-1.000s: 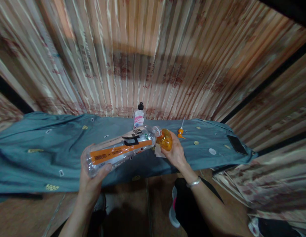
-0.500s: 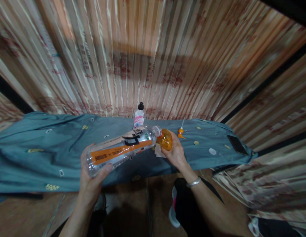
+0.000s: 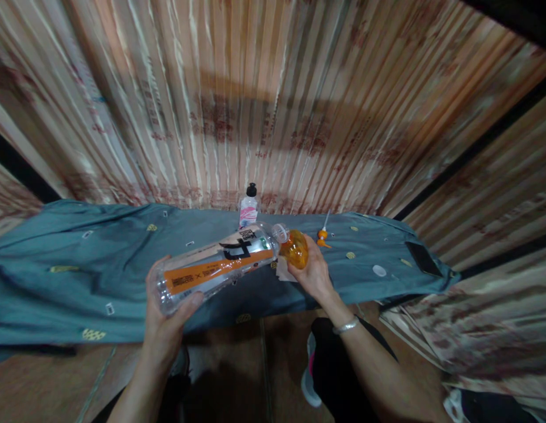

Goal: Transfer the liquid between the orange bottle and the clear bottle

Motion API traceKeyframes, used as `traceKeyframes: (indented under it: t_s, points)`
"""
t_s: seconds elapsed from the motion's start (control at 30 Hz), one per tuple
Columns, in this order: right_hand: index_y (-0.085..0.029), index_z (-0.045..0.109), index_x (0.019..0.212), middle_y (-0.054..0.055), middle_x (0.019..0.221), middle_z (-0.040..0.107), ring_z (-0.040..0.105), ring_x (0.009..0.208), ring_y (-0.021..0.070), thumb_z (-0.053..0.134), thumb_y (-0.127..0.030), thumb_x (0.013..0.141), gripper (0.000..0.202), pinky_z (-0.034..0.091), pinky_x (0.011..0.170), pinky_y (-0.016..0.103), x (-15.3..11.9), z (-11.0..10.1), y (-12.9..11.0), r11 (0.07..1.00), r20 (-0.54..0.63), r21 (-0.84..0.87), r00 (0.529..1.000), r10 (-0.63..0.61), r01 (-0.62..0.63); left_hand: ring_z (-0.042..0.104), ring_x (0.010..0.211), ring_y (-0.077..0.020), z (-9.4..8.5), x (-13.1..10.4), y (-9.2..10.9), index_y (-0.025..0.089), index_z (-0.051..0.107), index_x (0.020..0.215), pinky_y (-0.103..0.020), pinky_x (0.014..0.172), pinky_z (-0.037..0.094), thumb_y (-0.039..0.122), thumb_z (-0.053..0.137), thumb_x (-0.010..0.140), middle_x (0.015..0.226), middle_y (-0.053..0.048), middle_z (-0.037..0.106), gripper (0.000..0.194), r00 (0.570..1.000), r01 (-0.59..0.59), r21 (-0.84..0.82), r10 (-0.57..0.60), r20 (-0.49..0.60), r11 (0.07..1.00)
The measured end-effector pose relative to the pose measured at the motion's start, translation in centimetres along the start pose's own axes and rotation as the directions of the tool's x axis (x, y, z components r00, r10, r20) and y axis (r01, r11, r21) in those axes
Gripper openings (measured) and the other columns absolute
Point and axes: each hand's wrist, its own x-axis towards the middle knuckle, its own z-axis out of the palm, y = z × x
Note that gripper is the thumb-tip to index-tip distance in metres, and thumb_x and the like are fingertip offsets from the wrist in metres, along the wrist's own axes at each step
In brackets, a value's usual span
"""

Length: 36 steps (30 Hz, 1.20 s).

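My left hand (image 3: 167, 317) grips the base of a large clear plastic bottle (image 3: 220, 264) with an orange and silver label. The bottle lies tilted in the air, its mouth to the right and slightly higher than its base. My right hand (image 3: 315, 271) is closed round an orange translucent container (image 3: 294, 249). The bottle's mouth meets the top of this container; whether liquid flows between them is too small to tell. Behind the big bottle stands a small clear bottle (image 3: 248, 210) with a black cap and pink label. An orange pump head (image 3: 322, 236) with a pale tube lies right of it.
A green cloth (image 3: 123, 252) covers the long narrow surface. A dark phone-like slab (image 3: 423, 258) and a whitish disc (image 3: 379, 270) lie at the right. Under the orange container is a pale paper (image 3: 287, 271). Pleated curtains (image 3: 264, 117) hang close behind.
The large bottle and my left hand have shifted very slightly to the right. My right hand and the orange container have hardly moved.
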Motion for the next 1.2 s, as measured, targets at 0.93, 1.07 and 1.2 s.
traceKeyframes:
  t_s: [0.93,1.07,1.2]
  points:
    - [-0.016,0.050,0.154,0.021,0.150,0.068,0.063,0.144,0.0385,0.077,-0.034,0.077,0.083,0.050,0.124,0.060,0.1,-0.1,-0.1,1.000,-0.006,0.007,1.000,-0.008,0.008,0.068,0.098,-0.0246,1.2,-1.2,1.7,0.035,0.061,0.147,-0.025,0.061,0.059,0.031,0.104,0.050,0.121,-0.002,0.070,0.106,0.997,0.081,-0.098,-0.080,0.008,0.992]
    - [-0.014,0.049,0.155,0.022,0.152,0.066,0.062,0.144,0.0392,0.078,-0.035,0.076,0.087,0.050,0.124,0.060,0.1,-0.2,0.0,1.000,0.009,-0.002,1.000,-0.002,0.002,0.067,0.102,-0.0238,1.1,-1.2,1.4,0.034,0.060,0.149,-0.023,0.064,0.058,0.029,0.104,0.053,0.123,-0.002,0.071,0.106,0.997,0.082,-0.113,-0.080,0.023,0.990]
    - [-0.013,0.049,0.155,0.023,0.153,0.065,0.062,0.145,0.0395,0.078,-0.035,0.076,0.087,0.050,0.124,0.061,0.0,-0.1,0.3,1.000,0.000,-0.006,1.000,-0.003,0.003,0.068,0.100,-0.0226,1.1,-1.2,1.4,0.035,0.060,0.148,-0.023,0.066,0.059,0.026,0.104,0.054,0.120,-0.001,0.071,0.105,0.996,0.082,-0.129,-0.078,0.030,0.988]
